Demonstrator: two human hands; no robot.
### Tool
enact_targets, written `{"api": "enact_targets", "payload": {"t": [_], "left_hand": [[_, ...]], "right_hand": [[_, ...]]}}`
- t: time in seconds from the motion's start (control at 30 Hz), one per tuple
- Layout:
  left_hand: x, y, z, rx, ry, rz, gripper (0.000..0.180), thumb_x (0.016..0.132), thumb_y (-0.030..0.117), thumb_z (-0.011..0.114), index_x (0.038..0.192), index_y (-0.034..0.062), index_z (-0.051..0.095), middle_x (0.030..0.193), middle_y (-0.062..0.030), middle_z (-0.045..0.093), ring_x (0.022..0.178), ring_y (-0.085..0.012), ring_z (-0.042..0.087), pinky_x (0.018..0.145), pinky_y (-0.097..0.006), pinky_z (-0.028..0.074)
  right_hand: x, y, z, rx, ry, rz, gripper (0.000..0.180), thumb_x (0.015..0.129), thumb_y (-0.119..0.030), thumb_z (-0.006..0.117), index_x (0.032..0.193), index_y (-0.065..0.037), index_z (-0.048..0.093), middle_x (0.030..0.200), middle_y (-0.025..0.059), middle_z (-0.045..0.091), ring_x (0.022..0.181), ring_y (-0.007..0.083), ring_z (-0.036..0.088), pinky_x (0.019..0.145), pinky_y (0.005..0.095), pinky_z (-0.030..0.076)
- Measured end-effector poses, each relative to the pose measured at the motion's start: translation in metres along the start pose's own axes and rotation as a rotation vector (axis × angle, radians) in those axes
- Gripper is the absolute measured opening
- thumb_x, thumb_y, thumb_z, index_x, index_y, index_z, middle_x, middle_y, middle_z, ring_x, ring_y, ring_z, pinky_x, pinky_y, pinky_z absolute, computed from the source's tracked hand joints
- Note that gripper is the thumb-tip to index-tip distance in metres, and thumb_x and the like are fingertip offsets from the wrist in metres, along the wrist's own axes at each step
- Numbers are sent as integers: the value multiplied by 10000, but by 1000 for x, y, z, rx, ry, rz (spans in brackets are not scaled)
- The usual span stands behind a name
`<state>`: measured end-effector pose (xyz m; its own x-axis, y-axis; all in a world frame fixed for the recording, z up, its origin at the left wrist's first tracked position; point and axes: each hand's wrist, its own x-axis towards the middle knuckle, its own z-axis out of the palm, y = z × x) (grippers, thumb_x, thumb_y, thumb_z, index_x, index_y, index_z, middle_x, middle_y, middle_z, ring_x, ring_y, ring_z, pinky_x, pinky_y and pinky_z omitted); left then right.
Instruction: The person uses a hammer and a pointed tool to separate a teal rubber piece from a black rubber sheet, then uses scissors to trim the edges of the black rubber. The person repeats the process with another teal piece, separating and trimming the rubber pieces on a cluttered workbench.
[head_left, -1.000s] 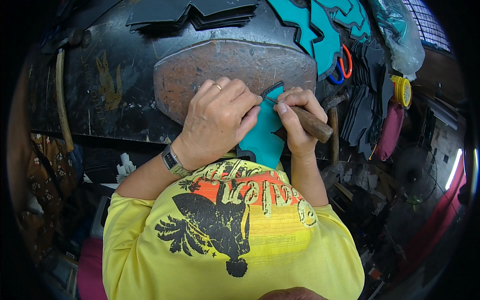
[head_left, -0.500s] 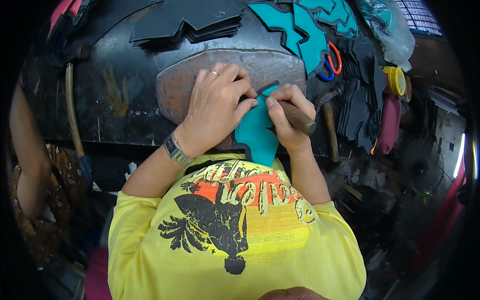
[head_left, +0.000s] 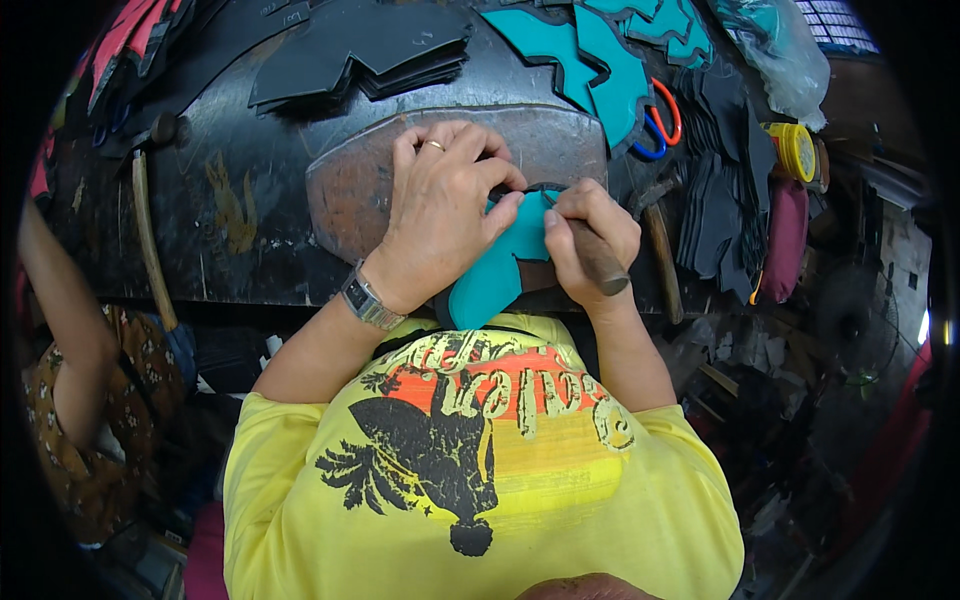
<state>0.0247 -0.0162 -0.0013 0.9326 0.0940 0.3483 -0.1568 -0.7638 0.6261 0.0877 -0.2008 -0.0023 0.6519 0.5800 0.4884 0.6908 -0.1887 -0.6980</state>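
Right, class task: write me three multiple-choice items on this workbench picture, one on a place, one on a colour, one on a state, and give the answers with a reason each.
1. Where do the scissors lie?
A. on the far right part of the bench, beside the teal cut pieces
B. in the person's lap
C. under the left hand

2. What colour is the piece that both hands work on?
A. red
B. teal
C. white

3. What is the right hand doing?
A. resting open on the bench
B. gripping a wooden-handled tool
C. holding the scissors

Answers:
1 A, their red and blue handles show next to the teal cut pieces.
2 B, teal shows between the two hands.
3 B, its fingers wrap the wooden-handled tool, while the left hand presses the piece down.
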Motion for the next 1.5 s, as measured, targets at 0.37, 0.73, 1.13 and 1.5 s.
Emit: {"api": "enact_targets", "payload": {"t": [0.37,0.73,1.13,1.5], "left_hand": [[1,-3,0,-44,-26,18,121,749,181,827,854,153,772,974,24,644,1064,-208,588,995,-458,346],[1,0,-1,-36,-48,40,165,729,166,833,887,187,791,950,48,668,1043,-187,599,1028,-482,338],[1,-1,0,-47,-49,38,146,756,161,822,897,157,784,964,27,671,1051,-195,601,1039,-481,343],[-7,4,-2,-81,-66,-22,208,744,212,853,924,146,772,1018,18,659,1126,-227,579,1099,-510,307]], "right_hand": [[-6,0,4,-47,29,-48,133,770,85,674,873,41,602,771,179,630,661,270,639,624,330,525],[-6,1,1,157,134,70,102,772,55,673,842,23,607,728,152,628,630,260,640,587,336,520],[-5,2,6,26,58,7,122,739,59,674,828,29,596,719,162,610,606,271,617,582,350,509],[-7,-4,2,125,59,116,134,730,53,676,787,1,567,699,131,585,608,259,605,589,350,502]]}}
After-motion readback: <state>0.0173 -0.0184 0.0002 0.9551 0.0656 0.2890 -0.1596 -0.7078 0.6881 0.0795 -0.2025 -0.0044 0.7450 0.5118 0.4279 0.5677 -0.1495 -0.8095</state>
